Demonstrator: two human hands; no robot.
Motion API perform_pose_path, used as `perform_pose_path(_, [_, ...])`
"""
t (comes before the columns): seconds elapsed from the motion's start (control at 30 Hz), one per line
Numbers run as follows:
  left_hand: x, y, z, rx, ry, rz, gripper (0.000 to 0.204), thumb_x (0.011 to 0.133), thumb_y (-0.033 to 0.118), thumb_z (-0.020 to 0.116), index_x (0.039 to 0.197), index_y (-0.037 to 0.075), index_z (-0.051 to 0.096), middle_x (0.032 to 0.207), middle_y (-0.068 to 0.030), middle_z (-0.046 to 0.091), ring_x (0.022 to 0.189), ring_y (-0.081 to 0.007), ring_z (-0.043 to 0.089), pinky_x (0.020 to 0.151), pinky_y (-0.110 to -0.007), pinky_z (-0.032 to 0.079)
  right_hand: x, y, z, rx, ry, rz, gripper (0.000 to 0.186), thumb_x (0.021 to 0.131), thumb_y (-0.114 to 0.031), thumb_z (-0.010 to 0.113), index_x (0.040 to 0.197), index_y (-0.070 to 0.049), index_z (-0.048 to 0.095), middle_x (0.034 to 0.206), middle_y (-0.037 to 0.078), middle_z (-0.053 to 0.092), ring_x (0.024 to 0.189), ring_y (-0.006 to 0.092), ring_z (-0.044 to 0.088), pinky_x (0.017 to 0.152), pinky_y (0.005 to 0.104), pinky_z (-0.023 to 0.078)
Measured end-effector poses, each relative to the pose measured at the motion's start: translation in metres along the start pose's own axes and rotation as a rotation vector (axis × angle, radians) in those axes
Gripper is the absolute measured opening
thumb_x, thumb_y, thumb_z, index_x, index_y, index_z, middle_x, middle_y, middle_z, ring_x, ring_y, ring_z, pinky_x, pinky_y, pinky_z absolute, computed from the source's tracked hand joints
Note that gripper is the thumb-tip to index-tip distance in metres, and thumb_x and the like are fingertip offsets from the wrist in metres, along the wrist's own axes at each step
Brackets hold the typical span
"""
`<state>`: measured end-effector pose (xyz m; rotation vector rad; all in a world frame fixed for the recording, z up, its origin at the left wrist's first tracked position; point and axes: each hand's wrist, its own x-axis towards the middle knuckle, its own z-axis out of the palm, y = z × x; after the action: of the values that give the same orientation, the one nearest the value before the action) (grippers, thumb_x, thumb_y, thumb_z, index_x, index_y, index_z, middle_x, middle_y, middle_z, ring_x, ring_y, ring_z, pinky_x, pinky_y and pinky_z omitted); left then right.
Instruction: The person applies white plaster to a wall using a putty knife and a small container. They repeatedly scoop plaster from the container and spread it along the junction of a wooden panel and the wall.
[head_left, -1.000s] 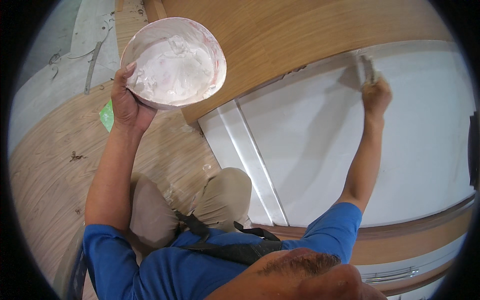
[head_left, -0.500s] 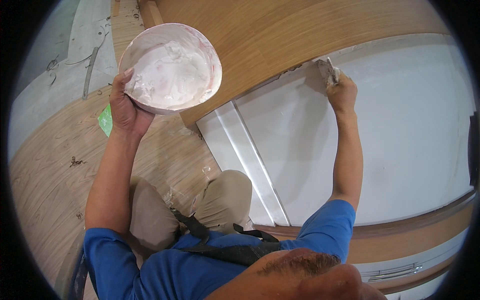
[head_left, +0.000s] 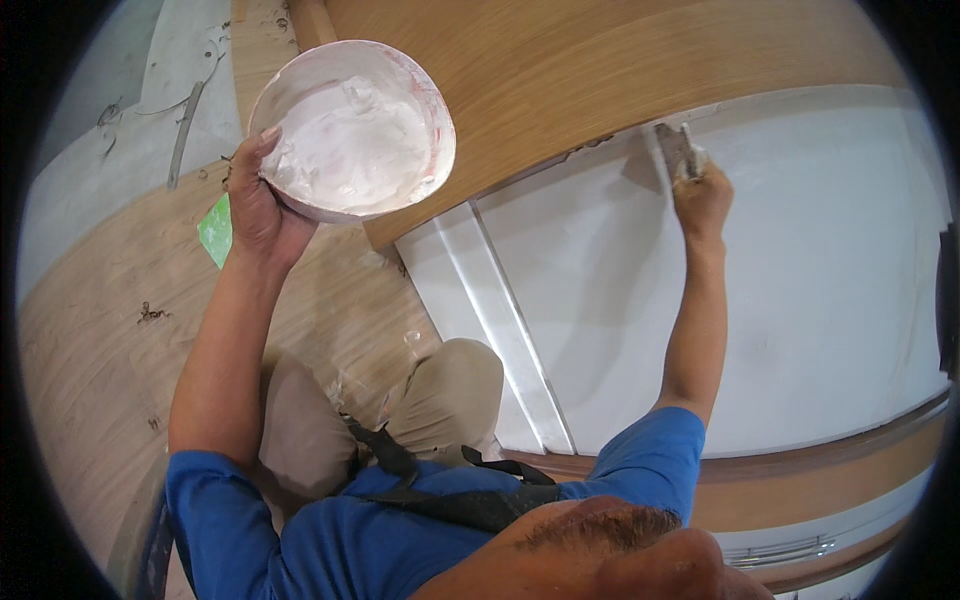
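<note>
My left hand grips the rim of a round white bowl, thumb over the edge and fingers under it. Thick white putty covers the bowl's bottom and clings to its sides. On the right, my right hand is closed round a putty knife, whose handle is mostly hidden by the fingers. The knife's blade lies against the white panel, close to where it meets the wood-grain board. A pale putty streak shows beside the blade.
A metal-looking strip runs along the panel's left part. Wood-look flooring lies at left, with dark curled shavings and a green piece on it. A long thin grey strip rests on the grey floor beyond.
My right hand and the putty knife have moved slightly right and nearer along the panel's top edge. The bowl in my left hand has shifted a little right.
</note>
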<state>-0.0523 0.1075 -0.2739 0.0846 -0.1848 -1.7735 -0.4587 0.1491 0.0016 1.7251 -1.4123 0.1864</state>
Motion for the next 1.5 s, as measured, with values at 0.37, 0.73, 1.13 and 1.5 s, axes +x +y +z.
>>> perform_pose_path(0.37, [0.0, 0.001, 0.003, 0.013, 0.018, 0.016, 0.069, 0.084, 0.031, 0.063, 0.143, 0.004, 0.038, 0.138, -0.0172, 0.051, 0.126, -0.0314, 0.052, 0.108, -0.048, 0.042, -0.032, -0.024, 0.044, 0.066, -0.097, 0.024, 0.015, 0.077, -0.009, 0.067, 0.092, -0.009, 0.068, 0.074, 0.017, 0.065, 0.071, 0.0377, 0.062, 0.063, 0.046, 0.051])
perform_pose_path(0.73, [0.002, 0.0, 0.001, 0.014, 0.007, 0.012, 0.069, 0.084, 0.03, 0.063, 0.142, 0.003, 0.038, 0.136, -0.0169, 0.053, 0.125, -0.0312, 0.053, 0.107, -0.047, 0.043, -0.03, -0.03, 0.049, 0.043, -0.034, 0.028, 0.016, 0.077, -0.011, 0.068, 0.093, -0.01, 0.069, 0.073, 0.017, 0.065, 0.069, 0.0373, 0.063, 0.062, 0.0458, 0.051])
perform_pose_path(1.13, [0.004, 0.0, -0.002, 0.015, 0.036, 0.014, 0.069, 0.084, 0.03, 0.062, 0.142, 0.003, 0.039, 0.136, -0.0174, 0.053, 0.125, -0.0312, 0.053, 0.108, -0.047, 0.042, -0.017, -0.024, 0.037, 0.034, 0.033, 0.093, 0.009, 0.078, -0.012, 0.067, 0.085, -0.008, 0.069, 0.072, 0.017, 0.065, 0.066, 0.0379, 0.063, 0.062, 0.045, 0.051])
perform_pose_path(1.5, [0.003, -0.001, -0.001, 0.044, 0.09, 0.032, 0.064, 0.082, 0.033, 0.063, 0.135, -0.001, 0.047, 0.128, -0.016, 0.059, 0.119, -0.0288, 0.057, 0.105, -0.043, 0.044, 0.013, 0.0, 0.006, -0.054, 0.093, 0.077, 0.01, 0.078, -0.014, 0.068, 0.086, -0.008, 0.07, 0.072, 0.017, 0.066, 0.067, 0.0369, 0.064, 0.062, 0.0446, 0.051])
